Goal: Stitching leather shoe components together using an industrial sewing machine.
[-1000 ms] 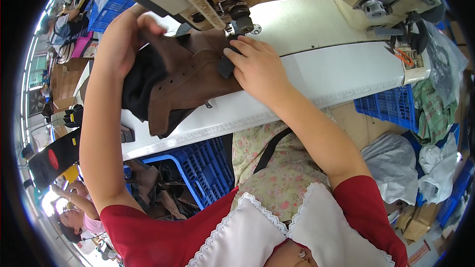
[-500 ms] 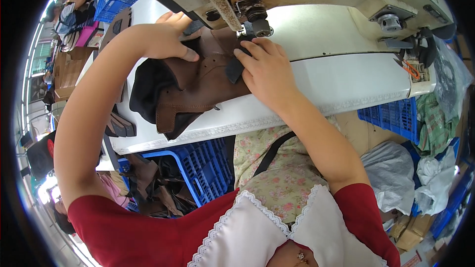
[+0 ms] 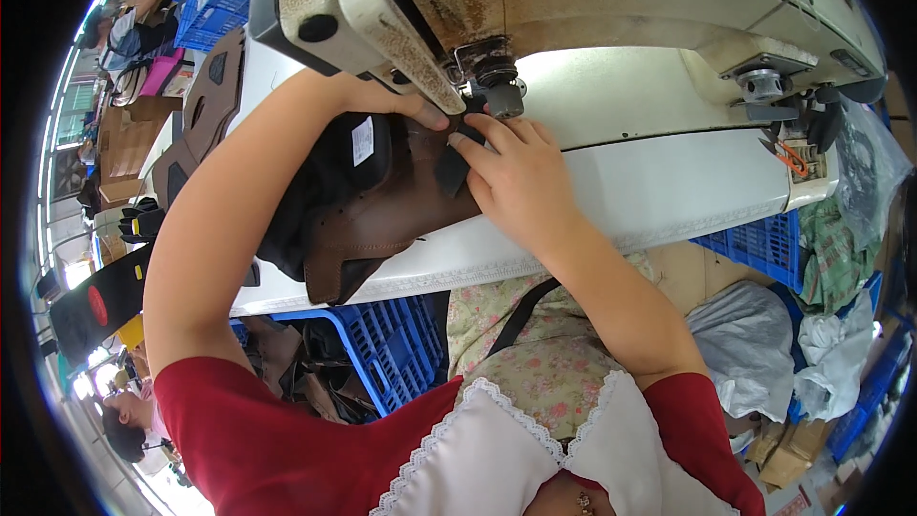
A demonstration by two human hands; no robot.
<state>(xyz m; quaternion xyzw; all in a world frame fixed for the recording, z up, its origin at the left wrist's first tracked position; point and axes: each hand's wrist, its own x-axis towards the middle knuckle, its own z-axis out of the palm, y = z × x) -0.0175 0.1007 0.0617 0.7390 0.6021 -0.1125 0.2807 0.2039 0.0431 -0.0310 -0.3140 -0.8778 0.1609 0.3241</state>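
Observation:
A brown leather shoe upper with black lining lies on the white sewing machine bed, its near edge hanging past the table's front. A white label shows on the lining. Beneath the sewing machine's needle area, a small black patch rests on the leather. My left hand grips the upper left of the needle, thumb stretched toward it; its other fingers are mostly hidden behind the machine head. My right hand pinches the black patch just right of the needle, fingertips close to the presser foot.
Brown leather pieces lie at the table's far left. Orange-handled thread snips sit at the right end of the bed. A blue crate with leather pieces stands below the table. Plastic bags are at the lower right. Other people are in the left background.
My left hand has moved right and nearer to the needle, bringing the upper's lining round so the white label shows. My right hand stays on the patch. The head view has shifted slightly.

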